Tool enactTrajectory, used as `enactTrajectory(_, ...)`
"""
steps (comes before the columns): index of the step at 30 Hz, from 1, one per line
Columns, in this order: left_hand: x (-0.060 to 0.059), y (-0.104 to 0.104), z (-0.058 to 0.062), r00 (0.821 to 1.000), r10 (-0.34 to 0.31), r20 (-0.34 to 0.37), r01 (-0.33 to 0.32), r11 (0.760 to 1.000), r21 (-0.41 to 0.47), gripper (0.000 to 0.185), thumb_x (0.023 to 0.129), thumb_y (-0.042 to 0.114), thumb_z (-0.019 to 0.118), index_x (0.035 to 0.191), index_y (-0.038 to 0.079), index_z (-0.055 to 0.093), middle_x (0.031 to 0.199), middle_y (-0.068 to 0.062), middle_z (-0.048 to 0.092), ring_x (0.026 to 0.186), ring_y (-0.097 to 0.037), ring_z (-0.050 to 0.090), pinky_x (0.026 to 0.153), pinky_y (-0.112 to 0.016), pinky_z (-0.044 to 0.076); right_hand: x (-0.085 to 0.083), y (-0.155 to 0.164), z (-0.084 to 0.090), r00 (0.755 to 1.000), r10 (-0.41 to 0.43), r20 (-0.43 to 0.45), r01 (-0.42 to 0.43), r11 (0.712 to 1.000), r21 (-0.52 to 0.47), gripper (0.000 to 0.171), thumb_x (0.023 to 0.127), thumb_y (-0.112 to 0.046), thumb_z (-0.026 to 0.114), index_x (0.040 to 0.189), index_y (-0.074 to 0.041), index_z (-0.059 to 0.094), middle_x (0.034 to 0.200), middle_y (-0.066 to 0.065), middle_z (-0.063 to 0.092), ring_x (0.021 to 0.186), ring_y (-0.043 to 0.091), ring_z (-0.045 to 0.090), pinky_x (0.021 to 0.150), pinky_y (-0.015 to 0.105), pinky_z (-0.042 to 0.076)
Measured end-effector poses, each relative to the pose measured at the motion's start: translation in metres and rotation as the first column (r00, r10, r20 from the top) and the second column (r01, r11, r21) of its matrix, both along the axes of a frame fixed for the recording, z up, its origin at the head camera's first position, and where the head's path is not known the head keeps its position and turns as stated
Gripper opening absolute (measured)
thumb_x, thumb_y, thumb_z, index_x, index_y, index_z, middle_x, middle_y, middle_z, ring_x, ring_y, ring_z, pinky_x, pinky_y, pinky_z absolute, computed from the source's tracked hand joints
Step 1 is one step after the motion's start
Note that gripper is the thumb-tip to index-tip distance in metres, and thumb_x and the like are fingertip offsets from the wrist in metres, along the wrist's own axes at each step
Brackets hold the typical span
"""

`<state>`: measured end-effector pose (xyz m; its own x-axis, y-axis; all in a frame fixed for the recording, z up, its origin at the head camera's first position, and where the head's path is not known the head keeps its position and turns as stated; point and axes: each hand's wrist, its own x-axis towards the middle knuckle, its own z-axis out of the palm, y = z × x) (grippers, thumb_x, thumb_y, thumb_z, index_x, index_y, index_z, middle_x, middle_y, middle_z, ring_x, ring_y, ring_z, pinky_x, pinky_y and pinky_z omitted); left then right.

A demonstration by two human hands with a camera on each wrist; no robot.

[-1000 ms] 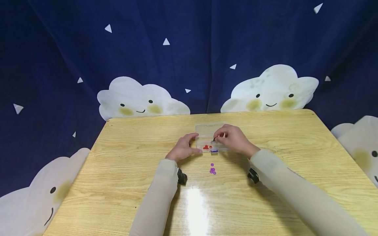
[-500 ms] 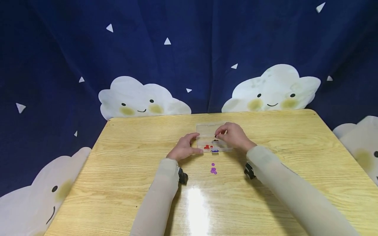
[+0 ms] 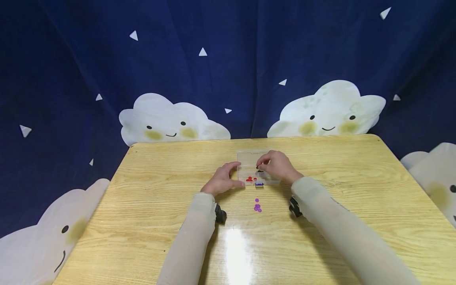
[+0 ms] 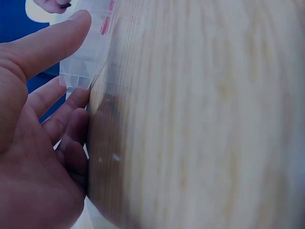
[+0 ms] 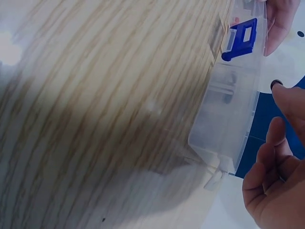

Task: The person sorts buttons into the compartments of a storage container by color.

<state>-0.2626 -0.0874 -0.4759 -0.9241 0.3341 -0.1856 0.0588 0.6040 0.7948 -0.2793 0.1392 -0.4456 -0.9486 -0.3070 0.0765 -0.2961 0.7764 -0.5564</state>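
Note:
A clear plastic compartment box (image 3: 246, 171) lies with its lid raised at the back and a blue latch (image 5: 240, 40) at its front. Spanning its left end, my left hand (image 3: 222, 179) grips the box, thumb at the front wall and fingers behind. My right hand (image 3: 279, 165) is over the box and pinches a small dark disc (image 5: 276, 84) between thumb and fingertips. Several black pieces (image 3: 259, 171) lie in a compartment just under those fingertips. Red discs (image 3: 249, 179) sit in a front-left compartment.
Several purple discs (image 3: 257, 207) lie loose on the wooden table (image 3: 149, 206), in front of the box and between my forearms. Behind the table's far edge hangs a dark blue curtain (image 3: 213, 71) with printed clouds.
My right hand rose slightly off the black pieces with a dark disc in its fingertips, then shifted a little left and lower over the box. The left hand stays in place.

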Motion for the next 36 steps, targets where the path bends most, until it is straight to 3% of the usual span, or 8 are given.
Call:
enactTrajectory(14, -0.0003, -0.0010, -0.0014, 1.000, 0.006, 0.001, -0.006, 1.000, -0.005, 0.078, 0.081, 0.026, 0.083, 0.150, 0.023, 0.044, 0.144, -0.008, 0.051, 0.120, -0.026, 0.047, 0.108, -0.044, 0.041, 0.0016, -0.0014, -0.0010, 0.998, -0.016, 0.068, 0.018, 0.999, -0.028, 0.010, 0.090, -0.010, 0.069, 0.092, -0.011, 0.079, 0.093, 0.007, 0.072, 0.086, 0.021, 0.056, 0.077, 0.031, 0.043)
enactTrajectory(27, -0.0008, 0.0001, -0.0017, 1.000, -0.005, -0.008, 0.005, 1.000, -0.014, 0.079, 0.081, 0.027, 0.083, 0.149, 0.021, 0.045, 0.134, -0.007, 0.054, 0.111, -0.024, 0.046, 0.098, -0.041, 0.042, 0.0009, 0.0017, -0.0048, 1.000, -0.003, 0.013, 0.003, 1.000, -0.005, 0.009, 0.088, -0.010, 0.070, 0.089, -0.012, 0.080, 0.092, 0.006, 0.074, 0.086, 0.021, 0.059, 0.080, 0.036, 0.045)
enactTrajectory(36, 0.0000, -0.0002, -0.0013, 1.000, -0.002, -0.008, 0.002, 1.000, -0.013, 0.079, 0.081, 0.027, 0.083, 0.150, 0.022, 0.044, 0.134, -0.007, 0.054, 0.111, -0.024, 0.045, 0.098, -0.040, 0.042, 0.0021, 0.0006, -0.0048, 1.000, -0.008, 0.005, 0.008, 1.000, -0.001, 0.010, 0.088, -0.010, 0.070, 0.089, -0.011, 0.080, 0.095, 0.007, 0.075, 0.093, 0.024, 0.062, 0.088, 0.042, 0.047)
